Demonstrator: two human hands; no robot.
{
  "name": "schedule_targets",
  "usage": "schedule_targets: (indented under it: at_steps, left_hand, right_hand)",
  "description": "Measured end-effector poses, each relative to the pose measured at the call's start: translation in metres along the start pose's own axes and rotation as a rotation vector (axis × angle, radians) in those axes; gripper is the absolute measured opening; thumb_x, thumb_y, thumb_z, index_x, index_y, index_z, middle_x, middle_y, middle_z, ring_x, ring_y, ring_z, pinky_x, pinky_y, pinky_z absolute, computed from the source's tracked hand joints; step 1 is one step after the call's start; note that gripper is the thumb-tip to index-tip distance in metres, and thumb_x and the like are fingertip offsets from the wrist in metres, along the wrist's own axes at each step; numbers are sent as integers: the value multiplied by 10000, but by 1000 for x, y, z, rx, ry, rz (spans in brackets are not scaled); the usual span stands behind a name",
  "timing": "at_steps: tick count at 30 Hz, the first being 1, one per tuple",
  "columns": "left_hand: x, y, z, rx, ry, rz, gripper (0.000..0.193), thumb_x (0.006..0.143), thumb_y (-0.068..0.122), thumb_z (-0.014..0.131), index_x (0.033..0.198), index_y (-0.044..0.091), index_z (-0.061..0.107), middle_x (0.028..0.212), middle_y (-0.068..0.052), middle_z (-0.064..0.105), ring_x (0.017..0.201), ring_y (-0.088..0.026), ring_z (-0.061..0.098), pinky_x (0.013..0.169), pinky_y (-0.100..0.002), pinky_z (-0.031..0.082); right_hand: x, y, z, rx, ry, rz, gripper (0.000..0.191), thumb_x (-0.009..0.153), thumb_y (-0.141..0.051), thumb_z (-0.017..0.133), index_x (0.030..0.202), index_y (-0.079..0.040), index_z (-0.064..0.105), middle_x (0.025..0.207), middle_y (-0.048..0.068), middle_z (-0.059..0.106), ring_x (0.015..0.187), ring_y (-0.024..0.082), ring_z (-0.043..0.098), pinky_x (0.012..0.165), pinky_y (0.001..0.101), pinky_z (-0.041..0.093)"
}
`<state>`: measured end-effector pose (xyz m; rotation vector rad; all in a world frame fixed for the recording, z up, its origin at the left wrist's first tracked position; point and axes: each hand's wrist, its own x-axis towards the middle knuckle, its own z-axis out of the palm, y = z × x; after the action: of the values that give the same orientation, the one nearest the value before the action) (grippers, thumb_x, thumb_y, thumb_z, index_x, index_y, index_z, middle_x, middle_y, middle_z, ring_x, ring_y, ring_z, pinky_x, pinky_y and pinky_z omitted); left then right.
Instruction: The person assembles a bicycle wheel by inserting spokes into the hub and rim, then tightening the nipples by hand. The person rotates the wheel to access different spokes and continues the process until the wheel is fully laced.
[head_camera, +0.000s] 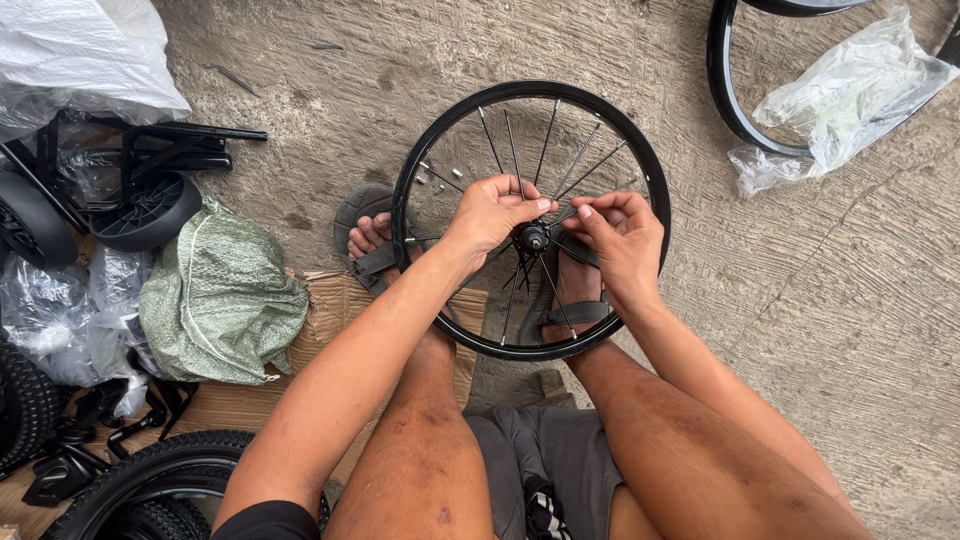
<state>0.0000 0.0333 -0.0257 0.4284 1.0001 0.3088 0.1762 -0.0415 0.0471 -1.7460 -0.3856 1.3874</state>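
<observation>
Black metal bicycle rim (432, 150), small and round, stands propped between the seated person's two sandalled feet (372, 245) on rough grey concrete floor (800, 320). At its centre sits the dark hub (533, 237), with thin silver spokes (574, 163) fanning up toward 12 and 1 o'clock; several lower spokes hang slack toward 6 o'clock.

Left hand (492, 212) comes in from 9 o'clock of the hub, fingers curled, thumb and forefinger pinched on what looks like a spoke end just above the hub. Right hand (625, 235) closes in from 3 o'clock, fingers bunched tight, likewise pinching something thin at the hub flange; whether it is a spoke head or a nipple cannot be told.

Loose small silver nipples (440, 182) show through the rim at about 10 o'clock of the hub, lying on the floor.

Risks, as judged:
- Rim is held only by the feet; a hard pull on a spoke could roll or tip it.
- Slack spokes near 6 o'clock may cross or tangle, giving a wrong lacing pattern.
- Small parts on gritty concrete could scatter or be lost if the rim shifts.
- Spoke ends near the fingertips may prick them.

Round about: green woven sack (220, 300) at 9 o'clock, flattened brown cardboard (330, 300) under the left leg, crumpled clear plastic bag (850, 95) at 2 o'clock over a second black rim (722, 70), knobbly black tyre (150, 480) at 7 o'clock.
</observation>
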Motion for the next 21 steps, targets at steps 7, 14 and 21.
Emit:
schedule_targets:
  at_steps: [7, 14, 21]
  left_hand:
    - [3, -4, -1, 2, -1, 30, 122, 910, 17, 729, 995, 1, 644, 1011, -186, 785, 998, -193, 760, 843, -269, 603]
    - [5, -3, -2, 36, -10, 32, 150, 910, 8, 731, 1033, -20, 650, 1030, -189, 788, 995, -192, 761, 856, -266, 594]
    - [-2, 7, 5, 181, 26, 44, 296, 949, 84, 679, 1213, -49, 681, 1023, -145, 796, 945, -157, 753, 808, -255, 597]
  right_hand:
    - [16, -27, -11, -270, -100, 36, 188, 1017, -68, 597, 1168, 22, 530, 939, 192, 732, 785, 217, 769, 680, 293, 653]
    - [40, -65, -14, -523, -214, 24, 219, 1034, -165, 568, 1157, 5, 633, 885, 114, 747, 701, 170, 754, 594, 269, 615]
    - [46, -36, 20, -391, -269, 174, 244, 1027, -218, 647, 1004, 22, 688, 734, 54, 694, 528, 88, 629, 423, 203, 447]
